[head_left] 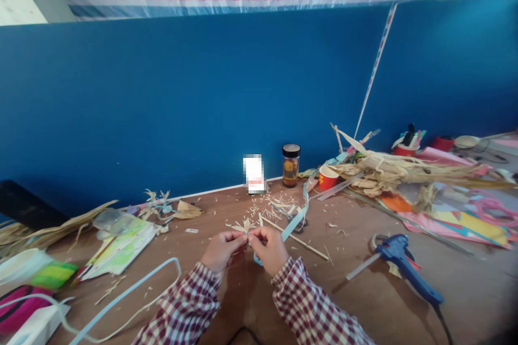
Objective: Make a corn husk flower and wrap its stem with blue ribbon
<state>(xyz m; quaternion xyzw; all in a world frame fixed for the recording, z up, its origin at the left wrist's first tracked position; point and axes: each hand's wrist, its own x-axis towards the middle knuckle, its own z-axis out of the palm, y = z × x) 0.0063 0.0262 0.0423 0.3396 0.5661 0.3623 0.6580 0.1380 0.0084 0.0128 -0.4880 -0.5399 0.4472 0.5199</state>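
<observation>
Both hands meet over the middle of the table, fingertips nearly touching. Between the thumb and fingers of my left hand [222, 251] and my right hand [270, 249] is a small pale dried-husk piece [247, 225] with pointed strips fanning upward. Its lower part is hidden by my fingers. A light blue ribbon [297, 223] runs behind my right hand, and a bit of blue shows beneath that hand. Just beyond my hands lie many short pale husk clippings [279, 207] and a thin wooden stick [301, 238].
On the right are a blue hot glue gun [404, 264], a red paper cup [327, 178] and a heap of dried corn husks [388, 170]. A black-lidded jar [290, 167] stands by the blue partition [202, 102]. At left lie a printed sheet [121, 250] and white cable [121, 329].
</observation>
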